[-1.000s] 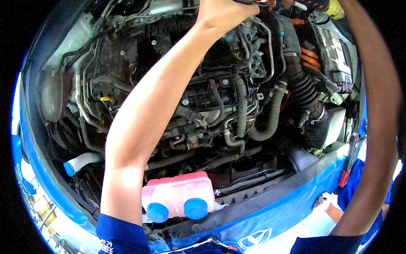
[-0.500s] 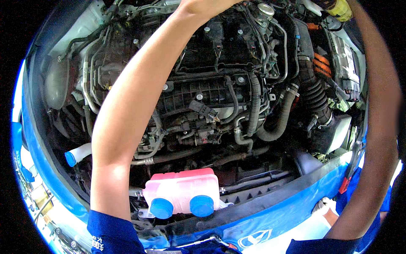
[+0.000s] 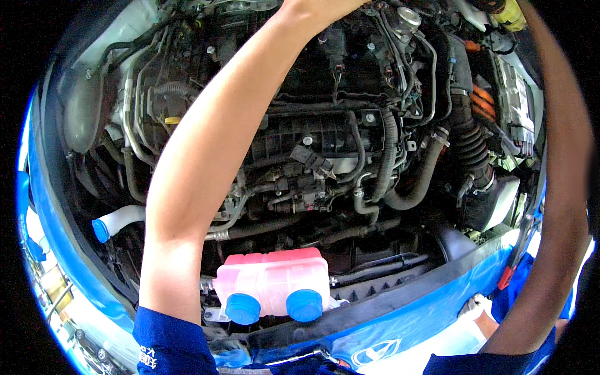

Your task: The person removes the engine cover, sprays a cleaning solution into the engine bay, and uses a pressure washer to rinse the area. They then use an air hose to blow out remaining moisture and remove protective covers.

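My left arm reaches far over a car's engine (image 3: 312,94). Part of my left hand (image 3: 331,6) shows at the top edge, beside the engine's black covers; its fingers are cut off, so its grip is hidden. At the right rim my right forearm (image 3: 559,156) stretches up and out of the picture, taking the hand with it. Close to its upper end is a yellow-and-black object (image 3: 511,17), too cropped to name. Under my left arm lie black hoses and a dark connector (image 3: 309,159). A pink coolant tank (image 3: 272,275) with two blue caps sits at the front.
A white filler neck (image 3: 125,220) with a blue cap stands at left. Ribbed black intake hose (image 3: 469,140) and orange cables (image 3: 483,103) run at right. The blue front bodywork (image 3: 406,312) curves across below. A red-handled tool (image 3: 505,278) rests near its right end.
The engine bay has shifted slightly right in the picture, along with my left forearm. A yellow part left of my arm shows more plainly. My right arm looks nearly unchanged.
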`<state>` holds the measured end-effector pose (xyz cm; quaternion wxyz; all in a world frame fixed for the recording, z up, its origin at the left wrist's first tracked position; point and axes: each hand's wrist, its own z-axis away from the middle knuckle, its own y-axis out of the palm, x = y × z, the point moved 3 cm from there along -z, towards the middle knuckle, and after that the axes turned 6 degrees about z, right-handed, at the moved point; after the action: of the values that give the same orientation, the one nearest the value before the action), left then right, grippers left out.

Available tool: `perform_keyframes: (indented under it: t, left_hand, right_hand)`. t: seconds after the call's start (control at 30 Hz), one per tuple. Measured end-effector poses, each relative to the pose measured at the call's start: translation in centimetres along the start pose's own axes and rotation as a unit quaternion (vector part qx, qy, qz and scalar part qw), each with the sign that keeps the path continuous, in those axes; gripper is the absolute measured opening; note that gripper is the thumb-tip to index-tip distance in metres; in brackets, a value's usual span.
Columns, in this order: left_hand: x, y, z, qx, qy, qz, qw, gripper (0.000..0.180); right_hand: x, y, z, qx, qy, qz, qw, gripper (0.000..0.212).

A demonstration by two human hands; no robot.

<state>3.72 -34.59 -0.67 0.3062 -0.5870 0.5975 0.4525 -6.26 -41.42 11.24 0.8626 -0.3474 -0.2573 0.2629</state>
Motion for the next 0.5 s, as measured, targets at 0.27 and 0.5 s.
perform_keyframes:
  t: [0.27,0.5]
  left_hand:
    - [-0.1,-0.3,0.2,-0.006,-0.012,-0.009,1.000,0.018]
    - [-0.5,0.4,2.4,-0.089,0.131,-0.127,0.979,0.027]
  right_hand:
    - [-0.2,-0.1,-0.7,-0.022,0.057,-0.027,0.998,0.028]
    - [1.3,-1.0,-1.2,0.029,-0.175,0.173,0.969,0.037]
